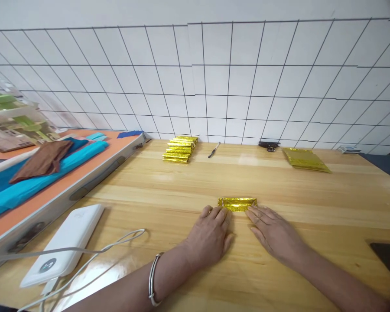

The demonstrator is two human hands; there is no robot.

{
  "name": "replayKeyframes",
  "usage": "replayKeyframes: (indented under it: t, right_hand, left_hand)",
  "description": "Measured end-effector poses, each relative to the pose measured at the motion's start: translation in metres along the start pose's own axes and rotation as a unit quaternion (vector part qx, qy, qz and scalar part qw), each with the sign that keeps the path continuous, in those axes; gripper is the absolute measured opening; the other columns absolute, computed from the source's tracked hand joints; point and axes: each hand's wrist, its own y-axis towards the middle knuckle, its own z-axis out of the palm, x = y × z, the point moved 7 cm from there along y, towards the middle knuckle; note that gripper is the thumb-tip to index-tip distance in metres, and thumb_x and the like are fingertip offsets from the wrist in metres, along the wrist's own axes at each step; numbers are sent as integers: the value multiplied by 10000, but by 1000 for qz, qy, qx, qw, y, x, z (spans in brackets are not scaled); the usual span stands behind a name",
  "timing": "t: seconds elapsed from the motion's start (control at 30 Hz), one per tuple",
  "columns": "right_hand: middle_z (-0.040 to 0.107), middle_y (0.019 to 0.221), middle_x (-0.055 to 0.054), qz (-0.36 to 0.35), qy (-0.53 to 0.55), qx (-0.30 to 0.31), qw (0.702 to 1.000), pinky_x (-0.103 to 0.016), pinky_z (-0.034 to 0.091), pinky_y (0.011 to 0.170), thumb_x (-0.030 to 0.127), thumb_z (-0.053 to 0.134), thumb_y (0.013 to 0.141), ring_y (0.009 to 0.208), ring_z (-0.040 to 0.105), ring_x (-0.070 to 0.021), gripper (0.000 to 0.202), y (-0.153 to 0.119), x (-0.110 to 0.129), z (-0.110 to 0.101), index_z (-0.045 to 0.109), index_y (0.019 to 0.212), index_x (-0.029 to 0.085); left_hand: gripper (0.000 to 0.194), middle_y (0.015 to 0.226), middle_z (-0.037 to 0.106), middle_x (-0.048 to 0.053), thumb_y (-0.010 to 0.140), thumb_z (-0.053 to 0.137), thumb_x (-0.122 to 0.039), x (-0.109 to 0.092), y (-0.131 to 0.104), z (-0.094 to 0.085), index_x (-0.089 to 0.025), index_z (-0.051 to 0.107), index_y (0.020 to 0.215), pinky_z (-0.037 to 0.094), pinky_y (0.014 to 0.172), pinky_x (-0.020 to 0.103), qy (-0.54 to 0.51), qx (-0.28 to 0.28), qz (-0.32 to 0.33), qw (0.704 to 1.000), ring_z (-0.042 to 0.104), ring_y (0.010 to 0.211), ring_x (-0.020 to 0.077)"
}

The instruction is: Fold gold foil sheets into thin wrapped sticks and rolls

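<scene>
A small folded strip of shiny gold foil paper (237,203) lies crosswise on the wooden table before me. My left hand (211,229) has bent fingers pressed together on the strip's left end, its thumb lower down on the wood. On the right end rest the fingertips of my right hand (273,229), fingers close together and the thumb tucked below. Both hands hold the strip down against the table. What lies beneath the fingertips is hidden. Farther back sits a row of folded gold foil strips (181,149), and at the right a flat stack of gold foil sheets (305,159).
A pen (213,150) and a black clip (269,146) lie near the tiled wall. At left are a white power bank (66,242) with a cable (117,242), and an orange surface (120,149) bearing blue and brown pieces (40,161). A dark flat object (388,258) lies at right.
</scene>
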Motion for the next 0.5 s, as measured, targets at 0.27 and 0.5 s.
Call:
replayKeyframes:
  t: [0.27,0.5]
  right_hand:
    - [602,1176,-136,9,-50,-47,998,-429,364,1013,197,430,881,1126,520,-244,330,-8,7,-9,589,1159,113]
    - [663,1071,-84,-26,-1,-89,996,-400,427,953,130,449,855,983,601,-207,290,-13,9,-17,640,1067,186]
  left_hand:
    - [386,1088,552,111,874,400,-392,1,5,-6,-158,495,1166,270,949,434,24,-8,-5,1000,463,1055,259]
    - [265,932,556,89,840,453,-402,9,12,-5,-175,541,946,343,865,399,22,-7,-4,1000,520,910,234]
